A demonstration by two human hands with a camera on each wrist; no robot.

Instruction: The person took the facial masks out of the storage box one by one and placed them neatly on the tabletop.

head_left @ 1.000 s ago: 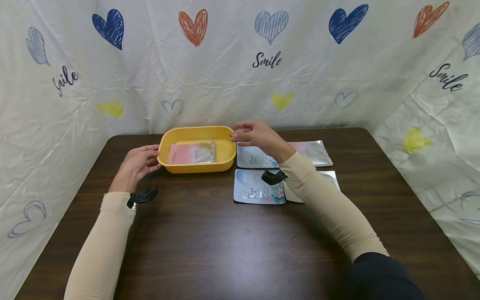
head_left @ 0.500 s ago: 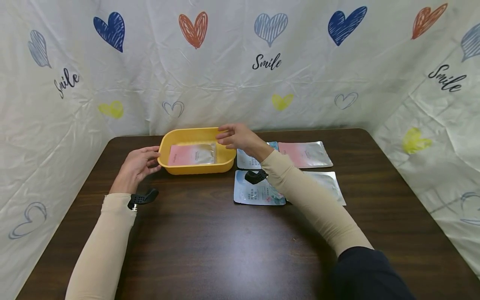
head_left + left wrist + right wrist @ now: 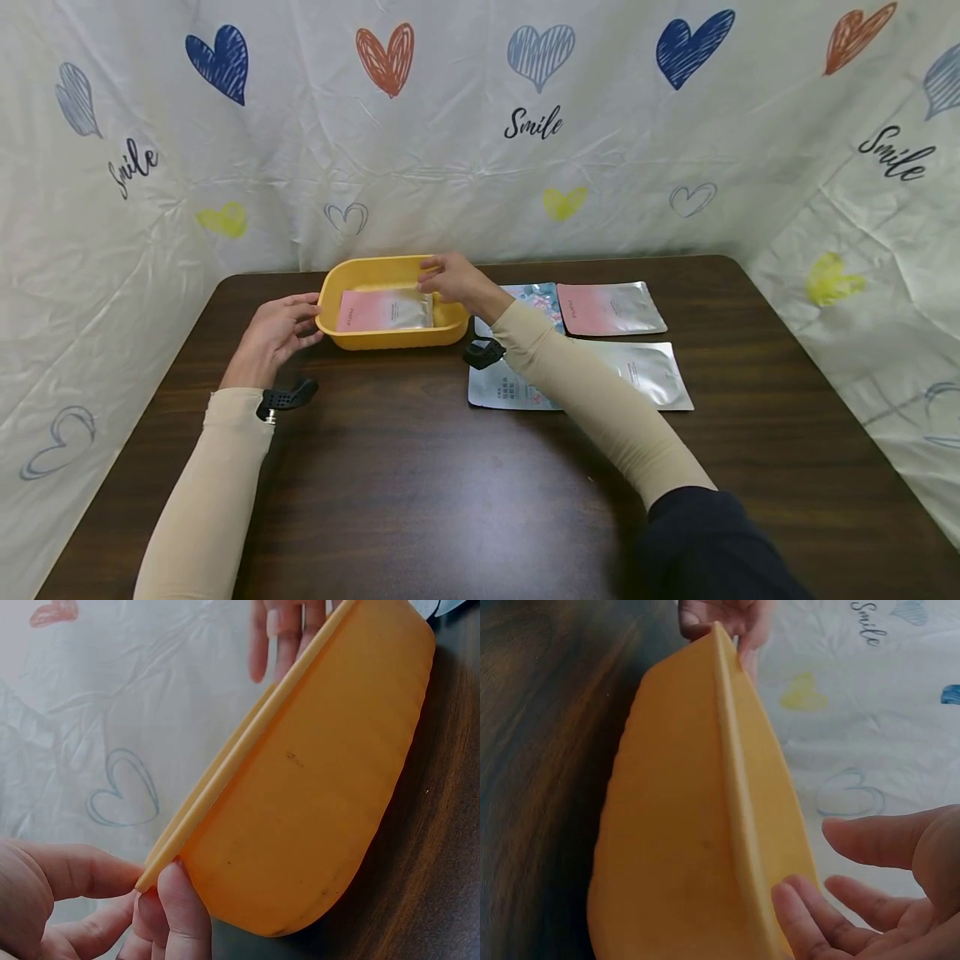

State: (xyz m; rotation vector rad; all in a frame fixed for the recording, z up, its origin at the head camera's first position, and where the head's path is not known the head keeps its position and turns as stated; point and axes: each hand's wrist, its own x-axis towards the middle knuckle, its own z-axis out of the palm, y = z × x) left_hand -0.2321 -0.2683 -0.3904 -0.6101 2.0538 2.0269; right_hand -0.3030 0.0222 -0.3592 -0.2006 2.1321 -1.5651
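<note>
A yellow oval-cornered plastic tray [image 3: 397, 337] stands at the back of the table, with a pink-and-silver foil packet [image 3: 382, 310] lying flat inside. My left hand [image 3: 273, 333] pinches the tray's left rim between thumb and fingers; the left wrist view shows this grip on the tray wall [image 3: 300, 802] closely. Over the tray's right side hovers my right hand [image 3: 457, 279], its fingers above the packet's right end. In the right wrist view the thumb and fingers of that right hand [image 3: 885, 885] are spread apart and hold nothing.
Right of the tray lie several flat foil packets: a flowered blue one [image 3: 536, 300], a pink-and-silver one [image 3: 611, 308], a pale silver one [image 3: 652, 375] and another blue one [image 3: 498, 387] partly under my right forearm. A white cloth [image 3: 450, 167] with printed hearts hangs behind the table.
My right hand has moved left and slightly down, from the tray's right rim to over its inside. The left hand and the tray have stayed in place.
</note>
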